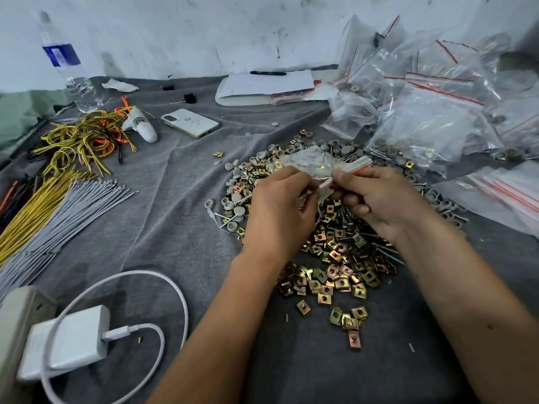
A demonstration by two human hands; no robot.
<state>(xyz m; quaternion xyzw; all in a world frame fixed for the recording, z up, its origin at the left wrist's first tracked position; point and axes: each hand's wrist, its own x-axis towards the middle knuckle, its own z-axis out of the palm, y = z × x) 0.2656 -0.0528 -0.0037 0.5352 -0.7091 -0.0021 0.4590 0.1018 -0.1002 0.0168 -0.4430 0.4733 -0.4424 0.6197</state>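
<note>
Both hands hold a small clear zip bag (pixel 315 161) with a red strip above a heap of hardware. My left hand (pixel 280 208) pinches the bag's near edge and also seems to hold a thin screw. My right hand (pixel 376 199) pinches the bag's mouth at the red strip. Under the hands lies a pile of brass-coloured square clip nuts (pixel 341 272), mixed with screws. Grey round caps (pixel 236 211) spread at the pile's left and far side.
Filled and empty zip bags (pixel 431 112) pile up at the right. A phone (pixel 191 123), water bottle (pixel 70 68), paper pad with pen (pixel 268 83), yellow wires (pixel 78 141), grey ties (pixel 67 211) and a white charger with cable (pixel 73 339) lie on the grey cloth (pixel 175 228).
</note>
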